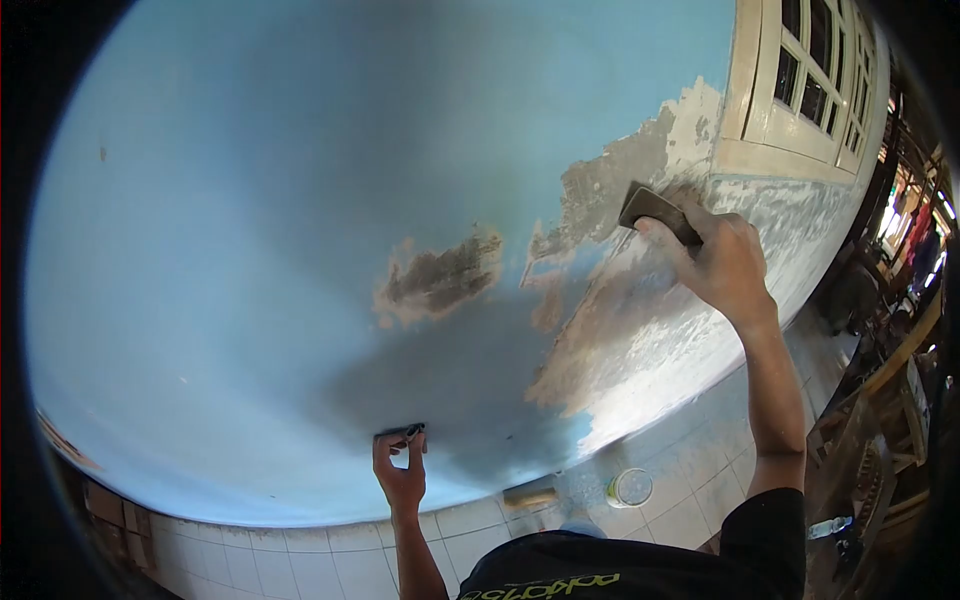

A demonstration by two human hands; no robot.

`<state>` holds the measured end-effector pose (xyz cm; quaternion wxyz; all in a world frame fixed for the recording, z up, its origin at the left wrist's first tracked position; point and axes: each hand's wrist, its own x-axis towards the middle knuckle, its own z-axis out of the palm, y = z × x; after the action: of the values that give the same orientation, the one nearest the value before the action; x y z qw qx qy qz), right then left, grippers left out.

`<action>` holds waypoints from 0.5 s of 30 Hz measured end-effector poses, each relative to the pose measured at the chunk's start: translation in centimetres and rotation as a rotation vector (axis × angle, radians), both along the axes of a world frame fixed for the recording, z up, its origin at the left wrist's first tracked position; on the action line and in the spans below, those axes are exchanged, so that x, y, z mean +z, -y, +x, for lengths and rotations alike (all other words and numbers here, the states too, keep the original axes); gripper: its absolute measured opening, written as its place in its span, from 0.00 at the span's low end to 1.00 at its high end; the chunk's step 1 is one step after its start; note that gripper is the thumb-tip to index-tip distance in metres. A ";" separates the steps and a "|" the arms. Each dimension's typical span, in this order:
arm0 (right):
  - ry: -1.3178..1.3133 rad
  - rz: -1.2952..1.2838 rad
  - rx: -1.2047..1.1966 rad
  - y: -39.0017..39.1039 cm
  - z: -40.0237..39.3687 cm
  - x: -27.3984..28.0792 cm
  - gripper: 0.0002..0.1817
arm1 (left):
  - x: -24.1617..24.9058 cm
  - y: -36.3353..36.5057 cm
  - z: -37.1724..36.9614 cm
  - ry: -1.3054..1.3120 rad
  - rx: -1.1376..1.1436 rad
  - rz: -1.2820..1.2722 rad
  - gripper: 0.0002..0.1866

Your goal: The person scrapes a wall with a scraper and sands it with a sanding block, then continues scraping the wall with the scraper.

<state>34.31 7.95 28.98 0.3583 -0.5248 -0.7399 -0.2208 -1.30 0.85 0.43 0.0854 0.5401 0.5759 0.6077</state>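
My right hand (pixel 728 258) is closed around a flat, dark rectangular scraper (pixel 655 212), holding it against the wall near the window's lower corner. Bare grey plaster and whitish filler surround the scraper, with a rough grey patch (pixel 610 185) just to its left. Lower down on the left, my left hand (pixel 403 478) pinches a small dark flat piece (pixel 400 436) between thumb and fingers, close to the blue wall (pixel 250 250). What kind of piece it is cannot be made out. A separate dark scraped patch (pixel 445 275) lies between the two hands.
At upper right is a cream-framed window (pixel 790 90). On the tiled floor (pixel 470 520) stand a white tub (pixel 630 488) and a yellowish-brown block (pixel 530 497). Wooden pieces (pixel 900 350) and clutter crowd the right side, with a clear plastic bottle (pixel 830 527) among them.
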 end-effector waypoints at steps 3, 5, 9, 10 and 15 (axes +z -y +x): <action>0.072 0.068 -0.008 -0.6 -0.2 -0.6 0.24 | -1.1 -0.1 -0.6 -0.028 0.010 -0.046 0.09; 0.135 0.071 0.029 0.1 -0.3 -2.0 0.26 | -0.7 0.2 -0.1 -0.007 -0.001 -0.092 0.08; 0.102 -0.043 -0.073 -0.5 0.2 -0.2 0.29 | -0.6 0.0 -0.3 0.008 -0.017 -0.047 0.08; 0.070 0.000 -0.026 -0.7 0.2 0.0 0.30 | -0.5 -0.4 -0.3 0.012 -0.021 -0.034 0.08; 0.232 0.115 0.023 -0.4 -1.4 -1.7 0.31 | -0.2 0.2 -0.3 0.014 -0.027 -0.075 0.08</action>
<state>32.94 8.30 27.31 0.3020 -0.4659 -0.7685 -0.3180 -1.57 0.61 0.28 0.1177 0.5401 0.5903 0.5882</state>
